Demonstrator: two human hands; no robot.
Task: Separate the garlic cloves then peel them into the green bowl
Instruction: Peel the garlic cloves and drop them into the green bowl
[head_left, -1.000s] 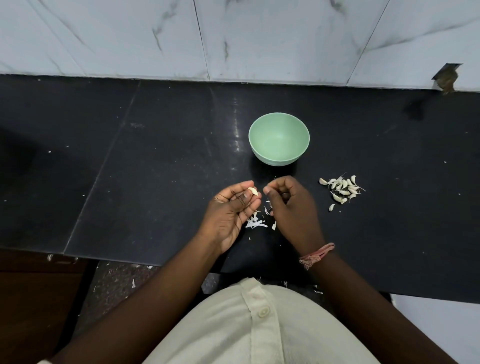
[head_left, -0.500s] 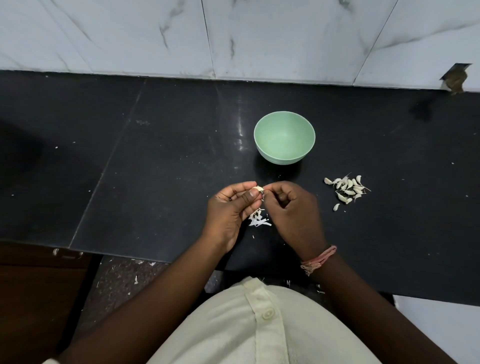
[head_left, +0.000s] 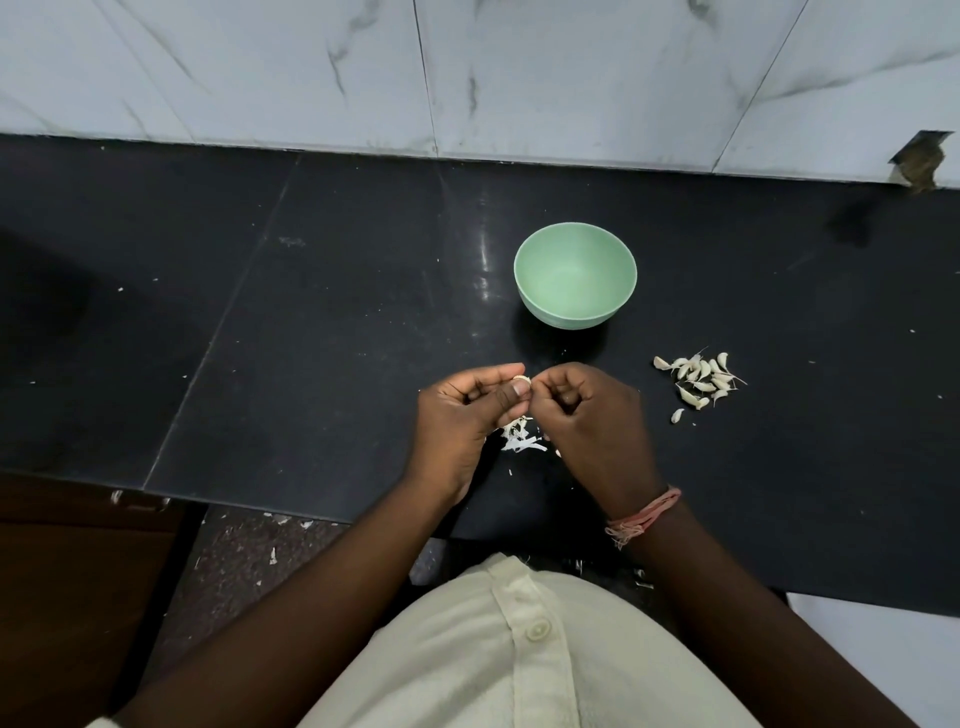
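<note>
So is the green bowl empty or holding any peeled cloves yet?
Empty. The green bowl stands upright and its inside shows only bare green; no clove lies in it.

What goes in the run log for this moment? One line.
step: peeling | left hand: holds clove | right hand: pinches its skin | bowl: empty | pile: right of hands

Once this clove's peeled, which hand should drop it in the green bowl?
Left hand: it already pinches the clove, and the green bowl sits just beyond both hands. The right hand is only picking at the skin.
</note>
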